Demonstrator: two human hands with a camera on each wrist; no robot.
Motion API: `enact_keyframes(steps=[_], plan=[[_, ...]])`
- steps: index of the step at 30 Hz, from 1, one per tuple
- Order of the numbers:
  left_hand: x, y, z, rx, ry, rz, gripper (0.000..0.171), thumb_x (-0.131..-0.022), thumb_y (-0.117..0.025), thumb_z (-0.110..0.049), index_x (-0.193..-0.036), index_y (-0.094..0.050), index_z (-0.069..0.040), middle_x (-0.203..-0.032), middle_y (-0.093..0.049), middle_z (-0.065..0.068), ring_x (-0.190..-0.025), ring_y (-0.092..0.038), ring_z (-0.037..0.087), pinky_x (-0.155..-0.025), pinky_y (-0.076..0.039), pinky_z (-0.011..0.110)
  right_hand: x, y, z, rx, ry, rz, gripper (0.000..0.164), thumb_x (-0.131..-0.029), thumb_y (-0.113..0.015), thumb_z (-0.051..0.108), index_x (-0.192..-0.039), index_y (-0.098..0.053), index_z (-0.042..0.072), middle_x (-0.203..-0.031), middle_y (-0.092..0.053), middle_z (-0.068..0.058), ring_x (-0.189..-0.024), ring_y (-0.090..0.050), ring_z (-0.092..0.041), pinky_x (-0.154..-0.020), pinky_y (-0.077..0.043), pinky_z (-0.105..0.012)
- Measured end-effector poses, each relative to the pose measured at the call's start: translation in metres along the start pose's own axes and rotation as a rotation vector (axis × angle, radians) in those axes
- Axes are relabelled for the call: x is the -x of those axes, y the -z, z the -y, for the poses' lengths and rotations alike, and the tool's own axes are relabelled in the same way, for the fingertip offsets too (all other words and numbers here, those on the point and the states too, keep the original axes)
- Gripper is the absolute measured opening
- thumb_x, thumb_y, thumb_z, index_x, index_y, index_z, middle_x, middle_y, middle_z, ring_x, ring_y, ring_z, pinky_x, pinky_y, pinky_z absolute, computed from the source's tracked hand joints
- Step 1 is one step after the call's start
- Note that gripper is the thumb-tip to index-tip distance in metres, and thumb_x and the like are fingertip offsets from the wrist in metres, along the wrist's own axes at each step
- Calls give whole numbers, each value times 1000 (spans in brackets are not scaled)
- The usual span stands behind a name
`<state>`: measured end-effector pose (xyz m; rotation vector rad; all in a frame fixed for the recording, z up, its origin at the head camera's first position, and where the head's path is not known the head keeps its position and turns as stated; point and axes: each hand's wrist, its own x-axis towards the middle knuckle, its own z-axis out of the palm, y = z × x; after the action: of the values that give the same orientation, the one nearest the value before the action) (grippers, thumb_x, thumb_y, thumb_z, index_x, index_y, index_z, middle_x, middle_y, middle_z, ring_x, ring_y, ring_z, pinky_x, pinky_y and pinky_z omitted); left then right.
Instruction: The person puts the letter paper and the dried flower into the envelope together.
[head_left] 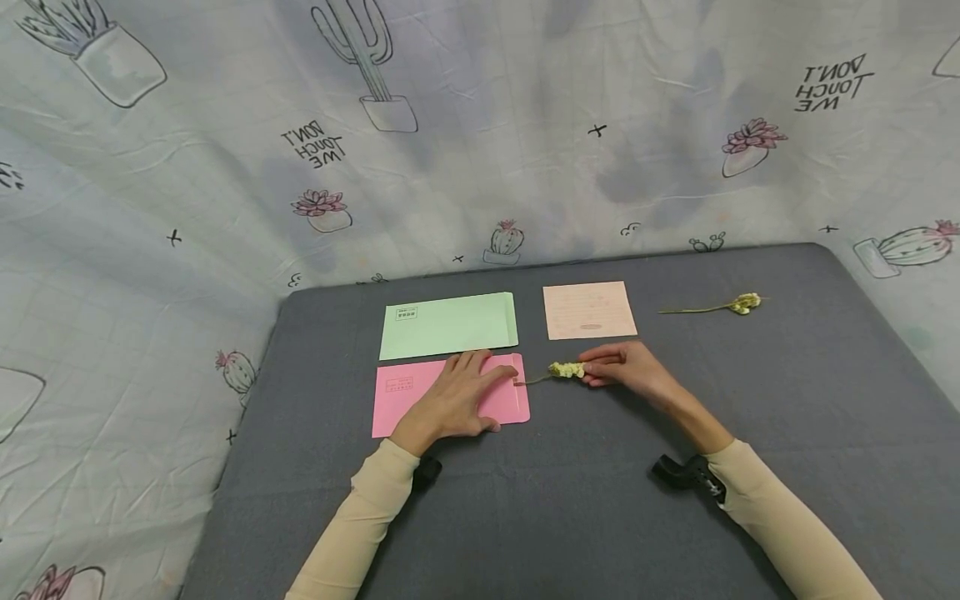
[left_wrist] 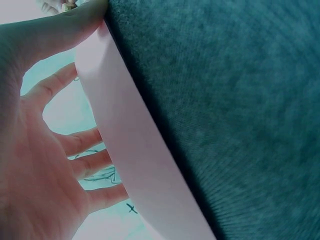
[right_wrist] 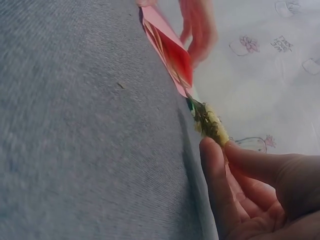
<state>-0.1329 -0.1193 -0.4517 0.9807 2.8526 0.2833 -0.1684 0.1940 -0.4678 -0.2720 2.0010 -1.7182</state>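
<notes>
Flower (head_left: 566,370) with a yellow head extends left from the right hand (head_left: 626,367), whose thumb and fingers pinch its right end. Its long axis runs left and slightly near, the thin stem (head_left: 537,381) reaching into the gaping right mouth of the pink envelope (head_left: 405,408). The left hand (head_left: 456,396) holds that envelope, thumb by the near edge, fingertips toward the far, closer to the stem's tip.
</notes>
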Motion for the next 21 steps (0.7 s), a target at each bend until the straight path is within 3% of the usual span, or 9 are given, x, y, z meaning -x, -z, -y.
enact_keyframes(steps=[10,21], plan=[[3,1,1,5,3,9,76,-73,-82,-43,-140,-49,-29,-136,-45,12,-128,-39,29,-108,-32,51,-6,-20,3,87,27,-50,30,-93,-65,3,-117,-63,-15,-107,-69,-24,-83,-69,-8,-76,-58,-28],[1,-1,-1,6,14,14,78,-73,-82,-45,-141,-48,-31,-140,-43,13,-130,-38,30,-110,-30,51,-10,-36,3,90,26,-81,25,-91,-68,3,-111,-68,-11,-102,-71,-22,-77,-69,-9,-72,-58,-27]])
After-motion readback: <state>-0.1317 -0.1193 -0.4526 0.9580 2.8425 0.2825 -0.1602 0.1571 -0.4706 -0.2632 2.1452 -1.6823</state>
